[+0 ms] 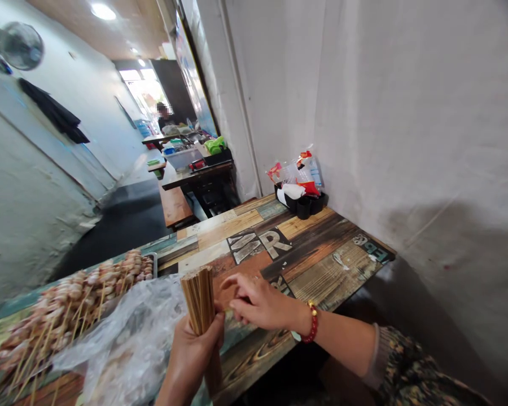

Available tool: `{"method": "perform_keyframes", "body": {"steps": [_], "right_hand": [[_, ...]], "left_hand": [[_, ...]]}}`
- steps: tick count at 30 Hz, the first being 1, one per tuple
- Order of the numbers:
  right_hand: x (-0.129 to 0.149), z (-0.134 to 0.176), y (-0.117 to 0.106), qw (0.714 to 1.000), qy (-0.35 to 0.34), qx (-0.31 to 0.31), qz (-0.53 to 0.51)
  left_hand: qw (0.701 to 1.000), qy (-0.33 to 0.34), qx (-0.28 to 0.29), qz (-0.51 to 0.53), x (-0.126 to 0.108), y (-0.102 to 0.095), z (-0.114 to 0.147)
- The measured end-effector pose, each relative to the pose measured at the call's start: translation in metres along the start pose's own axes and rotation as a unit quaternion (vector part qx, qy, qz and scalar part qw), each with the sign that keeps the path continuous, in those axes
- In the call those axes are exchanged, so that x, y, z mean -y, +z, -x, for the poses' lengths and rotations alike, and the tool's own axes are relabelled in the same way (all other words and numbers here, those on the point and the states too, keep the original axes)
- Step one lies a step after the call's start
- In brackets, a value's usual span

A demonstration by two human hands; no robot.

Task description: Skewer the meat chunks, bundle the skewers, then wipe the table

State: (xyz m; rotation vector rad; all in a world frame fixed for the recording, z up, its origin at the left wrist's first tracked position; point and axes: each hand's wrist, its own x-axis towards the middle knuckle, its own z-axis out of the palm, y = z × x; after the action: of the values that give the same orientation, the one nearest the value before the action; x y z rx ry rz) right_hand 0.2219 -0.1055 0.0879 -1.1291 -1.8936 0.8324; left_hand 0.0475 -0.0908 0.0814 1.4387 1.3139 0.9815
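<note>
My left hand is wrapped round a thick bundle of wooden skewers, held upright over the near side of the table. Just right of the bundle is my right hand, its fingers loosely curled and apart with nothing seen in them; a red bead bracelet circles that wrist. A crumpled clear plastic bag lies to the left of my left hand. Beyond it, skewered raw meat is piled up on a metal tray, with bare stick ends pointing toward me.
A black holder with plastic packets stands on the patterned table by the wall. Farther back are a second table with boxes and bags, a bench and a seated person. A fan hangs on the left wall.
</note>
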Motion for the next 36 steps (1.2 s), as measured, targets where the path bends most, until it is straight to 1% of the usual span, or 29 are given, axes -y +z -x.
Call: {"method": "perform_keyframes", "body": {"steps": [1, 2, 4, 6, 7, 8, 9, 11, 14, 16, 19, 21, 23, 25, 28, 29, 31, 33, 34, 36], "right_hand": [[-0.002, 0.003, -0.002, 0.999, 0.019, 0.005, -0.028], [-0.003, 0.006, -0.004, 0.999, 0.028, 0.012, -0.033], [-0.005, 0.013, -0.007, 0.999, 0.015, 0.036, 0.011], [-0.004, 0.018, -0.009, 0.994, -0.028, 0.081, 0.062], [-0.003, 0.020, -0.009, 0.991, -0.058, 0.099, 0.069], [-0.001, 0.022, -0.009, 0.989, -0.089, 0.105, 0.059], [0.001, 0.023, -0.008, 0.988, -0.118, 0.098, 0.033], [0.007, 0.023, -0.005, 0.984, -0.160, 0.065, -0.050], [0.012, 0.024, 0.003, 0.969, -0.173, 0.030, -0.173], [0.011, 0.025, 0.012, 0.958, -0.150, 0.026, -0.242], [0.004, 0.024, 0.027, 0.935, -0.082, 0.041, -0.344], [0.000, 0.022, 0.036, 0.922, -0.035, 0.052, -0.381], [-0.002, 0.022, 0.042, 0.919, 0.005, 0.055, -0.391], [-0.003, 0.024, 0.043, 0.912, 0.033, 0.040, -0.406], [-0.006, 0.028, 0.030, 0.903, 0.042, -0.022, -0.428], [-0.006, 0.029, 0.022, 0.905, 0.037, -0.040, -0.421], [-0.005, 0.028, 0.003, 0.927, 0.023, -0.052, -0.370], [0.001, 0.025, -0.015, 0.962, -0.001, -0.041, -0.270], [0.007, 0.022, -0.022, 0.977, -0.019, -0.033, -0.210], [0.019, 0.017, -0.033, 0.994, -0.067, -0.022, -0.086]], "left_hand": [[1.000, -0.003, -0.004, -0.002, 0.001, -0.002, -0.001], [1.000, -0.007, 0.000, -0.009, 0.002, -0.005, -0.001], [0.999, -0.017, 0.025, -0.028, 0.006, -0.010, -0.002], [0.997, -0.027, 0.056, -0.044, 0.006, -0.014, -0.001], [0.996, -0.031, 0.069, -0.048, 0.005, -0.014, 0.001], [0.995, -0.036, 0.080, -0.049, 0.003, -0.014, 0.004], [0.994, -0.045, 0.093, -0.045, -0.001, -0.013, 0.007], [0.989, -0.065, 0.131, -0.020, -0.009, -0.011, 0.015], [0.978, -0.072, 0.192, 0.033, -0.020, -0.009, 0.025], [0.973, -0.070, 0.211, 0.064, -0.025, -0.010, 0.028], [0.966, -0.073, 0.229, 0.099, -0.023, -0.013, 0.030], [0.964, -0.076, 0.234, 0.104, -0.018, -0.014, 0.030], [0.965, -0.076, 0.232, 0.099, -0.013, -0.016, 0.031], [0.969, -0.065, 0.224, 0.075, -0.011, -0.018, 0.032], [0.977, -0.023, 0.211, -0.015, -0.014, -0.027, 0.033], [0.976, 0.000, 0.211, -0.056, -0.016, -0.031, 0.032], [0.963, 0.051, 0.221, -0.143, -0.018, -0.039, 0.029], [0.941, 0.087, 0.229, -0.233, -0.020, -0.046, 0.026], [0.928, 0.094, 0.230, -0.277, -0.020, -0.049, 0.024], [0.904, 0.097, 0.221, -0.353, -0.022, -0.053, 0.021]]}}
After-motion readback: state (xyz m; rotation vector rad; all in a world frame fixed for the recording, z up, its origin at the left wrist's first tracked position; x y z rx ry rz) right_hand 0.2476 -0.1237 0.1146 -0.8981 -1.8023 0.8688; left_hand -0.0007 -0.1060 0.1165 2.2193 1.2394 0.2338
